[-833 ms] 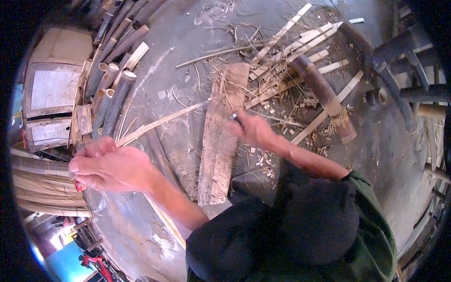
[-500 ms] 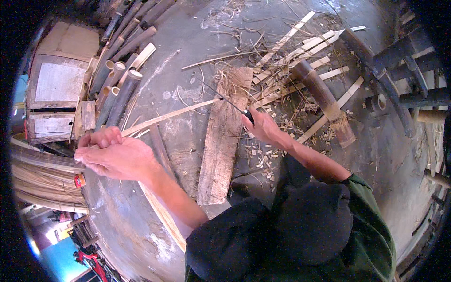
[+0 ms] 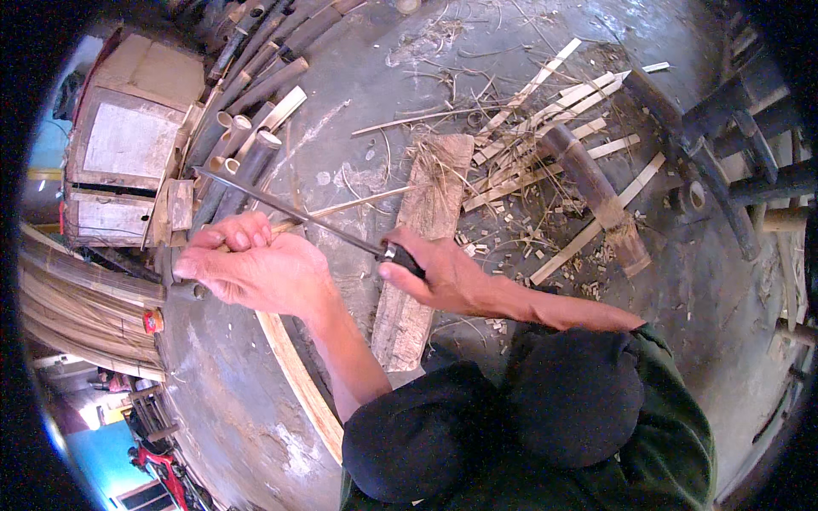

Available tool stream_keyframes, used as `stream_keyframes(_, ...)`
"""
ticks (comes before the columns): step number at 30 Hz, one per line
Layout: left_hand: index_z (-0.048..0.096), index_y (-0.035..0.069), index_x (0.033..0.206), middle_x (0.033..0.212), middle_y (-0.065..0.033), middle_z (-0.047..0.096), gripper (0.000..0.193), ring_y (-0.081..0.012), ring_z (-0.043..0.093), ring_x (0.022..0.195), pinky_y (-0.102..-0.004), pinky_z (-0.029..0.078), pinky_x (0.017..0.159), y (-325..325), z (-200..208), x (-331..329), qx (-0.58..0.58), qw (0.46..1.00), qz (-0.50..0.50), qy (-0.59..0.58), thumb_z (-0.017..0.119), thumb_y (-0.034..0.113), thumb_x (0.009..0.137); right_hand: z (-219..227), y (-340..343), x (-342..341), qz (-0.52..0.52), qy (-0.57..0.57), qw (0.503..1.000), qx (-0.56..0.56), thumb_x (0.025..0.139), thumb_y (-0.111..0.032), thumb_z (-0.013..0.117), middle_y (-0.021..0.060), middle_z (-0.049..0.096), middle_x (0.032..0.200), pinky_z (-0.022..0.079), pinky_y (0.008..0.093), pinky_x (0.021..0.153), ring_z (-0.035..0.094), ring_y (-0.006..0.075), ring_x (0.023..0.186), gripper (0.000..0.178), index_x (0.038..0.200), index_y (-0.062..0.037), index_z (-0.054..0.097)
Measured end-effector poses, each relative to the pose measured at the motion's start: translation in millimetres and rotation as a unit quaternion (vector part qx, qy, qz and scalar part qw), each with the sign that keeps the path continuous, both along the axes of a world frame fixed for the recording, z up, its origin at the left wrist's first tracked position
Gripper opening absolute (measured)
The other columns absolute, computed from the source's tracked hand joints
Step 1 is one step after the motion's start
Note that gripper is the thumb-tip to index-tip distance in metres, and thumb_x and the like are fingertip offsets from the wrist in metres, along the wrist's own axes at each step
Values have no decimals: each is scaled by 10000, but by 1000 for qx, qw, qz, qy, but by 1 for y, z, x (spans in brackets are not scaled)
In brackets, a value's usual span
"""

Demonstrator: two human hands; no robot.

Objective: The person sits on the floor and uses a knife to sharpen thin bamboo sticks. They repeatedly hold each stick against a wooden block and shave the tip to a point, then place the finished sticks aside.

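Observation:
My right hand (image 3: 434,271) grips the black handle of a long, thin-bladed knife (image 3: 319,221). Its blade reaches up and left, past the fingers of my left hand (image 3: 264,266). That hand is closed around a narrow pale bamboo strip (image 3: 362,202), whose far end points right toward a rough wooden plank (image 3: 407,319). In this view the blade crosses over the strip; whether they touch I cannot tell. The plank lies on the floor in front of my knees, with thin shavings on its far end.
Split bamboo slats (image 3: 545,128), shavings and small cut pieces lie to the right, with a dark bamboo pole section (image 3: 601,200) across them. Bamboo tubes (image 3: 256,162) and a cardboard box (image 3: 128,145) stand at left. Bundled long strips (image 3: 94,311) lie below the box.
The knife has swung left from the plank, its blade now extending beyond my left hand. My left hand, still holding the strip, appears slightly farther right in view.

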State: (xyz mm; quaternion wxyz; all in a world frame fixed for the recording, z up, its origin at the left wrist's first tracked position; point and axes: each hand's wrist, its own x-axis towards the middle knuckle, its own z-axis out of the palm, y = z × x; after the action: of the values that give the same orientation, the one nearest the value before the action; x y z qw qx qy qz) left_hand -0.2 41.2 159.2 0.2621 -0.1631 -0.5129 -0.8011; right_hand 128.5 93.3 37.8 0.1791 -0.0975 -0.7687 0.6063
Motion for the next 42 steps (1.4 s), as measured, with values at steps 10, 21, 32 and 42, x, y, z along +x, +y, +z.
stream_keyframes(10, 315, 143, 718, 611, 26, 238, 498, -88, 247, 529, -253, 225, 491, -2, -3, -26, -36, 997, 72, -14, 378, 549, 1000, -78, 18, 8, -69, -98, 989, 83, 925, -332, 586, 206, 627, 740, 498, 488, 592, 637, 426, 701, 309, 1090, -80, 520)
stream_keyframes(21, 323, 126, 722, 614, 12, 247, 486, -114, 254, 539, -275, 241, 499, 3, 3, -30, -59, 993, 97, -21, 348, 514, 1014, -103, 29, -11, -112, -115, 986, 48, 932, -324, 586, 227, 572, 661, 457, 472, 547, 604, 432, 625, 299, 972, -35, 523)
stream_keyframes(32, 344, 115, 719, 623, 7, 250, 491, -125, 268, 547, -280, 264, 517, 2, 1, -40, -55, 995, 87, -12, 336, 504, 1019, -80, 17, -10, -64, -30, 994, 84, 925, -276, 589, 233, 588, 681, 467, 463, 572, 623, 426, 670, 274, 993, -21, 516)
stream_keyframes(42, 337, 130, 727, 616, 20, 237, 470, -102, 243, 527, -248, 229, 498, 5, -7, -40, -27, 998, 64, -6, 411, 498, 1009, -140, 38, 4, -147, -151, 974, 87, 944, -330, 560, 231, 575, 674, 453, 475, 587, 602, 434, 664, 325, 941, -7, 526)
